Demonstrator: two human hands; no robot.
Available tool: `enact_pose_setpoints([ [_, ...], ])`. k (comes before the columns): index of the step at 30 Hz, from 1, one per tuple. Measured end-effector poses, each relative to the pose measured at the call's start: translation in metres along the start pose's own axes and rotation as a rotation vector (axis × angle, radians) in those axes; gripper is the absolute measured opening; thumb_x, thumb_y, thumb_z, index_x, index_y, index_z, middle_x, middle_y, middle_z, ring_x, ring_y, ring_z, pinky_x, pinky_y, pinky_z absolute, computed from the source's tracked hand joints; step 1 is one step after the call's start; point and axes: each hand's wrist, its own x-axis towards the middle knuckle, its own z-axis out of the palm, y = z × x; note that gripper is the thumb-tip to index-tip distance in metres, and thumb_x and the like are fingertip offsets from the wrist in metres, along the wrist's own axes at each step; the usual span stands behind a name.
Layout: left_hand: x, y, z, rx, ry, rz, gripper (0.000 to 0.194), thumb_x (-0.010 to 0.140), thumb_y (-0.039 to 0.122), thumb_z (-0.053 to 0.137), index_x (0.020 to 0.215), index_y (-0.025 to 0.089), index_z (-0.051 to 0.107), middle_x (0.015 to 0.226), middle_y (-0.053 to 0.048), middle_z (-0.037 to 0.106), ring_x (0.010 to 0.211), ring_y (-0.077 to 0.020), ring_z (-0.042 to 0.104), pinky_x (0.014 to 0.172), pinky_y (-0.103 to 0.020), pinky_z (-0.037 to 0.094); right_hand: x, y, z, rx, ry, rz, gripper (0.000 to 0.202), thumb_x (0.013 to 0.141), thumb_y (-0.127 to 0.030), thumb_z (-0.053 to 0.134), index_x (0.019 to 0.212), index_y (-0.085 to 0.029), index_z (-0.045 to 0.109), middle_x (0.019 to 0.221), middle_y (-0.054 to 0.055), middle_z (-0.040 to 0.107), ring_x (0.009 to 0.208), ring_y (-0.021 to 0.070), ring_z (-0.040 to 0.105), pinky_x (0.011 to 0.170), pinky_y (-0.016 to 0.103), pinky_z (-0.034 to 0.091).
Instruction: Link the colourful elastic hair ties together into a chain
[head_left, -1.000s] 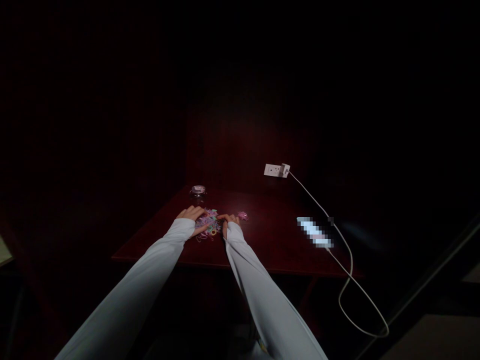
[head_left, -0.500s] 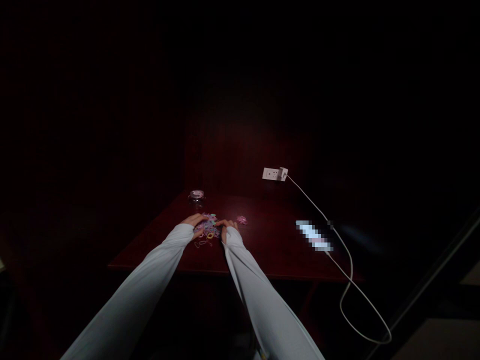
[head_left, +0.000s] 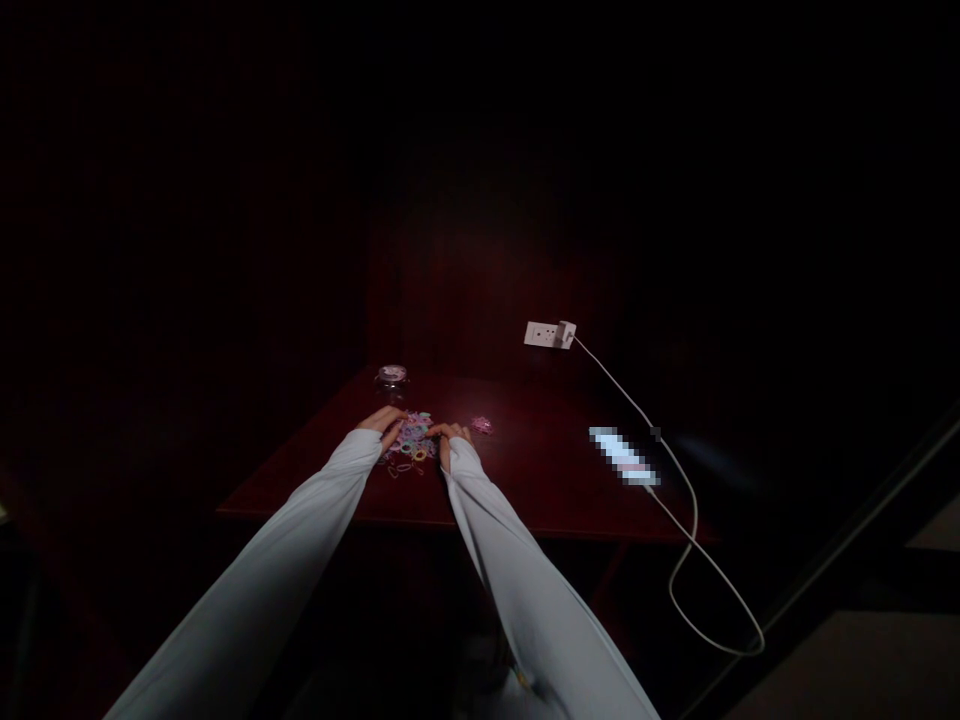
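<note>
A loose pile of small pastel hair ties [head_left: 412,436] lies on the dark red table, with a few single loops at its near edge. My left hand [head_left: 383,424] rests at the pile's left side, fingers stretched over it and thumb apart. At the right side is my right hand [head_left: 453,436], its index finger reaching out to touch the pile, the other fingers bent and partly hidden. Neither hand visibly grips a piece. A smaller cluster of pink hair ties [head_left: 481,426] sits just beyond my right hand.
A clear round jar [head_left: 392,379] stands at the table's back left. A blurred, lit phone [head_left: 624,457] lies at the right, its white cable [head_left: 694,515] looping past the edge to a charger [head_left: 565,335] in the wall socket [head_left: 540,334]. The surroundings are dark.
The whole view has shifted, so the table sits slightly higher in it. Both hands stay at the pile, and the ties between them look a little more spread out.
</note>
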Motion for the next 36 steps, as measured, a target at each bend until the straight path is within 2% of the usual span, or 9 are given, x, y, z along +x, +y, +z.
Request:
enact_pose_setpoints([
  [3,-0.001,0.008,-0.005,0.026,-0.012,-0.018,0.032,0.102,0.033,0.042,0.113,0.023,0.07,0.115,-0.007,0.075,0.109,-0.0195,0.07,0.1,-0.032,0.055,0.001,0.006,0.005,0.014,0.023,-0.054,0.045,0.1,-0.01,0.041,0.104,-0.029,0.082,0.094,0.003,0.065,0.095,0.0192,0.052,0.088,0.027,0.042],
  [8,-0.001,0.017,-0.009,0.056,-0.023,-0.037,0.032,0.103,0.034,0.04,0.111,0.024,0.07,0.116,-0.006,0.075,0.112,-0.0193,0.07,0.1,-0.03,0.056,0.005,0.008,0.007,-0.026,0.033,-0.016,0.043,0.098,-0.008,0.044,0.099,-0.028,0.082,0.093,0.003,0.064,0.092,0.0192,0.052,0.089,0.027,0.042],
  [12,-0.002,0.017,-0.009,0.071,-0.014,0.003,0.031,0.103,0.031,0.041,0.111,0.022,0.069,0.117,-0.008,0.074,0.112,-0.0192,0.07,0.103,-0.03,0.055,0.007,0.009,0.006,0.018,0.032,-0.049,0.044,0.096,-0.007,0.044,0.101,-0.027,0.083,0.092,0.003,0.063,0.093,0.019,0.051,0.088,0.027,0.041],
  [17,-0.002,0.016,-0.01,0.089,-0.003,0.032,0.03,0.102,0.028,0.042,0.112,0.023,0.07,0.117,-0.007,0.075,0.114,-0.0196,0.069,0.109,-0.034,0.053,0.007,0.007,0.005,0.018,0.029,-0.019,0.046,0.096,-0.005,0.042,0.101,-0.026,0.082,0.092,0.003,0.064,0.093,0.019,0.051,0.089,0.028,0.041],
  [23,-0.001,0.016,-0.007,0.096,0.014,0.037,0.033,0.102,0.028,0.042,0.113,0.023,0.072,0.13,-0.007,0.074,0.122,-0.0204,0.067,0.114,-0.037,0.051,0.003,0.002,0.0,-0.026,0.01,-0.019,0.04,0.096,-0.007,0.047,0.108,-0.025,0.08,0.1,0.005,0.064,0.1,0.021,0.052,0.092,0.029,0.041],
  [29,-0.002,0.012,-0.006,0.108,0.08,0.013,0.034,0.1,0.024,0.042,0.11,0.022,0.074,0.133,-0.008,0.073,0.124,-0.0219,0.066,0.114,-0.04,0.052,-0.003,-0.002,-0.006,-0.029,0.023,-0.085,0.036,0.099,-0.01,0.047,0.114,-0.024,0.078,0.1,0.006,0.062,0.1,0.0218,0.052,0.096,0.032,0.039],
  [32,-0.002,0.013,-0.008,0.117,0.065,-0.005,0.034,0.098,0.023,0.043,0.11,0.022,0.075,0.131,-0.008,0.073,0.123,-0.0224,0.065,0.113,-0.041,0.053,-0.006,-0.006,-0.008,-0.046,0.039,-0.107,0.037,0.099,-0.008,0.047,0.111,-0.024,0.078,0.099,0.005,0.062,0.098,0.0218,0.051,0.095,0.032,0.039],
  [36,0.0,0.01,-0.01,0.144,0.074,-0.025,0.032,0.097,0.023,0.044,0.107,0.023,0.075,0.129,-0.007,0.074,0.119,-0.0233,0.064,0.11,-0.041,0.052,-0.014,-0.016,-0.011,-0.115,0.032,-0.227,0.037,0.096,-0.007,0.049,0.108,-0.025,0.08,0.103,0.007,0.062,0.101,0.0225,0.05,0.093,0.033,0.042],
])
